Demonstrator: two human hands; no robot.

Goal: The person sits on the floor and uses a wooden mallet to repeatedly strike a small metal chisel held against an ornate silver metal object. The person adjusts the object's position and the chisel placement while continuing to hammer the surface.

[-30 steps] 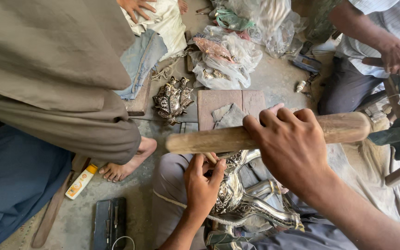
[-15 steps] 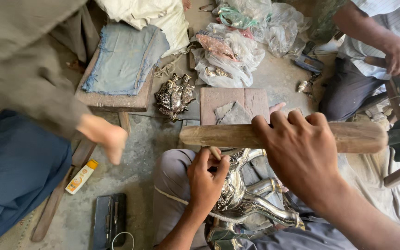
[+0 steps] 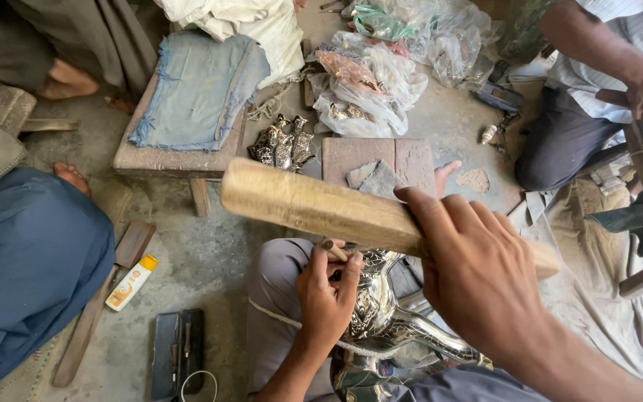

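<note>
Right hand (image 3: 478,275) is clamped round the wooden mallet (image 3: 314,208), whose head has been swung from 3 to 10 o'clock above the silver vessel (image 3: 388,320), where a punch (image 3: 334,251) is pinched by the left hand (image 3: 325,294), suggesting a strike in progress.

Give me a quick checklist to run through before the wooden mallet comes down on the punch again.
1. Right hand has a full grip on the wooden mallet: ok, fingers wrap over the shaft.
2. Left hand steadies the small punch against the silver metal piece: ok, fingers pinch it near its top.
3. Punch tip seated on the right spot: cannot tell, the hand hides it.
4. Left fingers out of the mallet's path: not ok, they sit just under the punch head.
5. Metal piece braced on the lap: ok, it rests between the legs with a cord across.
6. Other people out of the swing: ok, the person in blue sits apart.
</note>
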